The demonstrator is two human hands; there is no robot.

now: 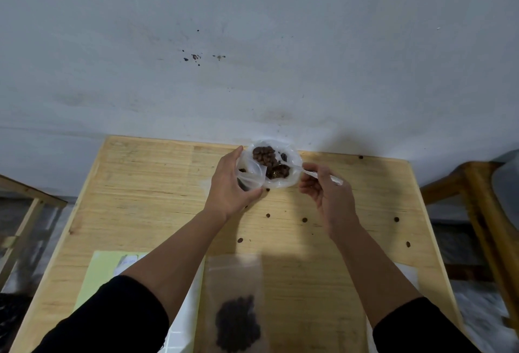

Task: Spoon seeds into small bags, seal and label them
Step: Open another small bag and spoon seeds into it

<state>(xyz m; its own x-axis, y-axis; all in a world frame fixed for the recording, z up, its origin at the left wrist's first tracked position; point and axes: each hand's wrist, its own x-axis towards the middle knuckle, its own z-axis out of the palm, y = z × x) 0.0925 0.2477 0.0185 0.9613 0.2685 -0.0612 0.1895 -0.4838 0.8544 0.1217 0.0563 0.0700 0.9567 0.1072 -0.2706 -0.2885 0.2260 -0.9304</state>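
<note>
1. A wooden table [140, 212] stands against a grey wall [252, 43].
2. At the far edge of the table sits a clear plastic bag [289, 181], open at the top. Brown seeds [264, 154] lie in a heap inside it.
3. The left hand [229, 184] curls round the left side of the open bag and holds it. The thumb is at the near side and the fingers reach over the far rim.
4. The right hand [325, 192] pinches the handle of a white plastic spoon [314, 174]. The bowl end of the spoon is down inside the bag, among the seeds.
5. A few loose seeds [304, 219] lie here and there on the table, near the hands.
6. Close to the person lies a small clear bag [234, 274], flat on the table between the two arms. It has a dark pile of seeds at its near end. I cannot tell if its top is sealed.
7. A pale green sheet [104, 271] lies on the table under the left arm, with a white sheet [185, 319] beside it.
8. Both arms wear black sleeves [112, 319].
</note>
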